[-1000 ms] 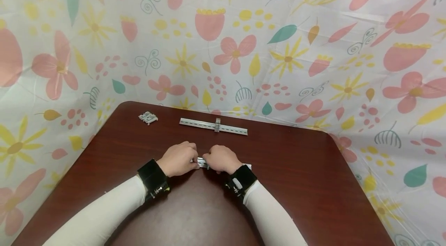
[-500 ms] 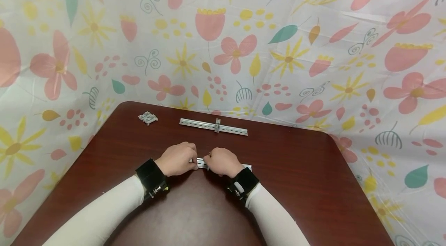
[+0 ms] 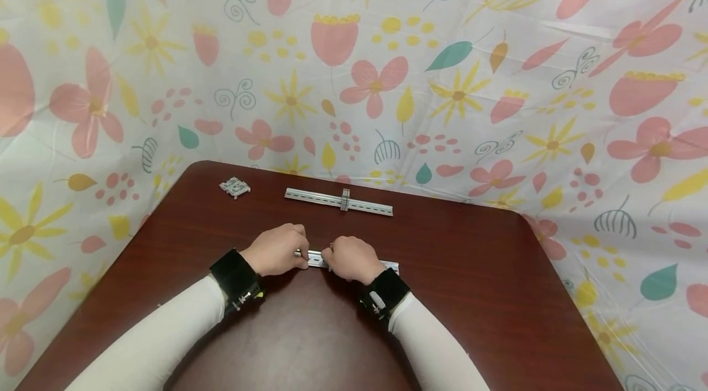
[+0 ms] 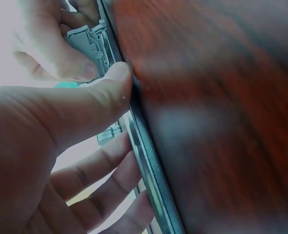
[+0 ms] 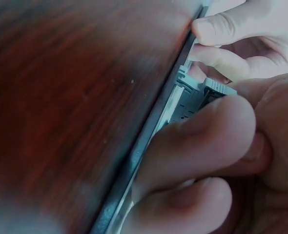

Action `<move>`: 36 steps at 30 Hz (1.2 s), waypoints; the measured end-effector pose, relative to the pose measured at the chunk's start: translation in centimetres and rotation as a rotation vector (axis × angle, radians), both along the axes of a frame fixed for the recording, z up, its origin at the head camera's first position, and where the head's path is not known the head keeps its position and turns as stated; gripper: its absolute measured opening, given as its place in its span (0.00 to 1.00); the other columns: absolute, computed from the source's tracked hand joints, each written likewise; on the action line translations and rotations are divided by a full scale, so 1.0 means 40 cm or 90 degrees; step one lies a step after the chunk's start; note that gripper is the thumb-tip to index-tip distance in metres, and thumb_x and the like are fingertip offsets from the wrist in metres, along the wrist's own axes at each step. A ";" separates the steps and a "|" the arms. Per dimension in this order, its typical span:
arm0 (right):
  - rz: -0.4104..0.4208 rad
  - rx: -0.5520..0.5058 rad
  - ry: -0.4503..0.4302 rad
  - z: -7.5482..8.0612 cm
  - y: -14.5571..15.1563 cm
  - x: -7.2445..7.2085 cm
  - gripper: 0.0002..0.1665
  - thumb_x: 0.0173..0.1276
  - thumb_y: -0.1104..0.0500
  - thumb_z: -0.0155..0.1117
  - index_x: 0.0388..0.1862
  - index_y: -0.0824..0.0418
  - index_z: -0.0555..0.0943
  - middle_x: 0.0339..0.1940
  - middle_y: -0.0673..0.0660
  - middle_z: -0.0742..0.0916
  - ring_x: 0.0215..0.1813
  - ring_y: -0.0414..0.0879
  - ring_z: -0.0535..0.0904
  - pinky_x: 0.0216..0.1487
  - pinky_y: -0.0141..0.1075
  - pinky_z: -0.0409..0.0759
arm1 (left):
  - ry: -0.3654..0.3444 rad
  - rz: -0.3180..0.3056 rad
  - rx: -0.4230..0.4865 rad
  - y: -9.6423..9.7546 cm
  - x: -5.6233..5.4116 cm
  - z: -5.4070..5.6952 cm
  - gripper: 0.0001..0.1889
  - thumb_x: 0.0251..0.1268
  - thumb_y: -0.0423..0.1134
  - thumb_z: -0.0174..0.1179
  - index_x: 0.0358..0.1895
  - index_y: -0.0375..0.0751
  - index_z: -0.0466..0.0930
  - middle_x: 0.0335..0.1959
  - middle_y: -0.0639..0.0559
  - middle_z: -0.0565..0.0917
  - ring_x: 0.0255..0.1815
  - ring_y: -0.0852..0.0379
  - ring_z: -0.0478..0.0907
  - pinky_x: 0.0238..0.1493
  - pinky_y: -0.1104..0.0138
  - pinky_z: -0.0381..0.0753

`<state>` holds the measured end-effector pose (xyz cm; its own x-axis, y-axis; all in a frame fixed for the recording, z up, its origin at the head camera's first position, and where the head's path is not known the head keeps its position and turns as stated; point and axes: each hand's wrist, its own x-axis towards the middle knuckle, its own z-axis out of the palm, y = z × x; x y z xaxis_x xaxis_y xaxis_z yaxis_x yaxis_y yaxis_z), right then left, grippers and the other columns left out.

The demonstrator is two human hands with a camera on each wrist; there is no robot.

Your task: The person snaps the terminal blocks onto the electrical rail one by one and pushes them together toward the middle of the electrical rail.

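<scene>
A slotted metal DIN rail (image 3: 316, 259) lies across the table in front of me. My left hand (image 3: 278, 249) pinches it near its left part, thumb on the near edge and fingers on the far side in the left wrist view. To its right, my right hand (image 3: 355, 259) grips a grey terminal block (image 4: 88, 46) that stands at the rail. In the right wrist view the block (image 5: 189, 97) shows between the fingers and the rail edge. Whether it is fully clipped on cannot be seen, since the fingers cover much of it.
Farther back on the brown table (image 3: 459, 256) lies a second DIN rail (image 3: 315, 197) with grey terminal blocks (image 3: 345, 199) mounted near its middle. A small group of loose grey-white pieces (image 3: 235, 187) sits at the back left. A flowered curtain (image 3: 354, 71) hangs behind the table.
My left hand has shifted a little left along the rail, so more bare rail shows between the hands. The right hand has moved slightly toward me and keeps its grip.
</scene>
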<state>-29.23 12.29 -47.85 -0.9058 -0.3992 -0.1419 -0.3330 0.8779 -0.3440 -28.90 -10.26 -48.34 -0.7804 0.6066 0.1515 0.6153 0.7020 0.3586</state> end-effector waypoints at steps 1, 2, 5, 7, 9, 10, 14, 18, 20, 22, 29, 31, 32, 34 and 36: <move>0.002 0.007 0.007 0.001 -0.002 0.001 0.30 0.83 0.54 0.57 0.13 0.51 0.75 0.11 0.48 0.75 0.16 0.46 0.74 0.19 0.39 0.68 | 0.002 0.002 -0.001 -0.001 -0.001 -0.002 0.07 0.64 0.43 0.84 0.32 0.56 0.94 0.37 0.62 0.78 0.42 0.56 0.79 0.34 0.63 0.81; 0.005 0.014 0.016 0.001 -0.004 0.002 0.30 0.83 0.54 0.57 0.13 0.51 0.75 0.12 0.49 0.75 0.17 0.46 0.73 0.20 0.39 0.68 | 0.005 0.003 0.000 -0.002 -0.002 -0.003 0.07 0.63 0.43 0.84 0.32 0.56 0.93 0.37 0.62 0.78 0.42 0.56 0.79 0.34 0.63 0.81; 0.014 0.028 0.040 0.002 -0.008 0.005 0.30 0.83 0.55 0.57 0.13 0.52 0.74 0.15 0.49 0.75 0.19 0.46 0.71 0.21 0.40 0.69 | 0.005 0.006 -0.002 -0.003 -0.006 -0.008 0.07 0.63 0.45 0.84 0.31 0.58 0.93 0.37 0.64 0.78 0.42 0.56 0.79 0.34 0.63 0.81; 0.015 0.033 0.050 -0.001 -0.007 0.007 0.30 0.83 0.55 0.57 0.13 0.52 0.74 0.15 0.50 0.74 0.20 0.46 0.72 0.22 0.40 0.70 | 0.000 0.006 -0.002 -0.001 -0.009 -0.011 0.07 0.63 0.45 0.84 0.31 0.59 0.93 0.37 0.64 0.78 0.42 0.56 0.79 0.33 0.63 0.80; 0.016 0.027 0.054 -0.003 -0.003 0.009 0.31 0.83 0.56 0.57 0.13 0.52 0.74 0.15 0.51 0.74 0.20 0.46 0.72 0.22 0.42 0.70 | -0.005 0.005 -0.002 0.003 -0.012 -0.014 0.07 0.63 0.46 0.84 0.31 0.59 0.93 0.37 0.64 0.78 0.42 0.57 0.78 0.34 0.64 0.80; 0.016 0.025 0.056 -0.003 -0.002 0.010 0.31 0.83 0.56 0.57 0.13 0.52 0.74 0.15 0.51 0.74 0.20 0.46 0.72 0.22 0.42 0.70 | -0.005 0.004 -0.002 0.004 -0.014 -0.016 0.08 0.63 0.46 0.84 0.31 0.59 0.93 0.37 0.64 0.78 0.42 0.57 0.78 0.34 0.64 0.80; 0.044 0.013 0.088 -0.030 0.010 -0.001 0.31 0.84 0.54 0.56 0.13 0.51 0.74 0.15 0.51 0.75 0.20 0.47 0.73 0.20 0.44 0.71 | 0.002 0.003 -0.001 0.004 -0.016 -0.018 0.07 0.63 0.46 0.85 0.31 0.59 0.94 0.37 0.64 0.78 0.42 0.57 0.79 0.35 0.64 0.80; 0.051 0.021 0.084 -0.026 0.008 -0.002 0.30 0.83 0.54 0.57 0.14 0.51 0.75 0.16 0.51 0.76 0.21 0.48 0.75 0.20 0.46 0.75 | 0.001 0.005 -0.002 0.000 -0.015 -0.015 0.07 0.63 0.46 0.84 0.31 0.59 0.94 0.37 0.65 0.78 0.41 0.58 0.79 0.34 0.64 0.80; 0.040 0.024 0.068 -0.028 0.006 -0.005 0.30 0.83 0.53 0.56 0.14 0.51 0.77 0.17 0.50 0.78 0.22 0.47 0.76 0.22 0.45 0.77 | -0.007 0.004 -0.001 -0.004 -0.015 -0.013 0.07 0.63 0.46 0.84 0.32 0.59 0.94 0.37 0.65 0.78 0.41 0.59 0.79 0.34 0.64 0.80; 0.017 0.029 0.038 -0.001 -0.004 0.005 0.29 0.82 0.54 0.57 0.15 0.51 0.80 0.18 0.50 0.80 0.22 0.47 0.77 0.24 0.45 0.78 | -0.021 -0.002 0.004 -0.008 -0.017 -0.011 0.06 0.64 0.45 0.84 0.33 0.59 0.94 0.38 0.64 0.79 0.41 0.59 0.80 0.34 0.64 0.81; 0.014 0.034 0.033 -0.006 -0.006 0.002 0.29 0.83 0.53 0.58 0.15 0.50 0.78 0.18 0.48 0.78 0.22 0.45 0.75 0.25 0.42 0.74 | -0.056 -0.014 0.025 -0.028 -0.033 -0.010 0.06 0.67 0.48 0.81 0.35 0.60 0.92 0.40 0.62 0.81 0.44 0.60 0.80 0.42 0.64 0.82; 0.012 0.031 0.028 -0.005 -0.006 0.001 0.30 0.84 0.53 0.57 0.14 0.51 0.76 0.16 0.49 0.76 0.21 0.46 0.73 0.24 0.42 0.71 | -0.050 -0.014 0.039 -0.036 -0.039 -0.008 0.06 0.68 0.49 0.80 0.35 0.59 0.92 0.39 0.62 0.81 0.42 0.61 0.80 0.42 0.64 0.82; 0.012 0.028 0.027 -0.005 -0.006 0.000 0.30 0.84 0.53 0.57 0.14 0.51 0.75 0.16 0.49 0.75 0.21 0.45 0.71 0.23 0.41 0.70 | -0.043 -0.011 0.044 -0.040 -0.043 -0.008 0.05 0.70 0.49 0.79 0.36 0.59 0.92 0.39 0.63 0.81 0.41 0.62 0.80 0.42 0.64 0.82; 0.010 0.029 0.024 -0.005 -0.006 -0.001 0.30 0.84 0.54 0.56 0.14 0.51 0.75 0.16 0.49 0.74 0.21 0.45 0.70 0.24 0.41 0.69 | -0.031 0.002 0.056 -0.051 -0.056 -0.012 0.05 0.72 0.49 0.78 0.37 0.60 0.92 0.39 0.64 0.81 0.39 0.64 0.79 0.41 0.64 0.82; 0.012 0.029 0.024 -0.003 -0.006 -0.001 0.30 0.85 0.54 0.56 0.15 0.51 0.75 0.17 0.50 0.74 0.22 0.46 0.71 0.25 0.41 0.70 | -0.019 0.025 0.065 -0.063 -0.069 -0.011 0.03 0.74 0.48 0.76 0.40 0.59 0.93 0.40 0.64 0.81 0.38 0.65 0.79 0.40 0.63 0.82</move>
<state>-29.28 12.05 -47.98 -0.9035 -0.4096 -0.1260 -0.3613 0.8861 -0.2902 -31.64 -12.79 -48.79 -0.8079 0.5587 0.1877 0.5767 0.6839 0.4468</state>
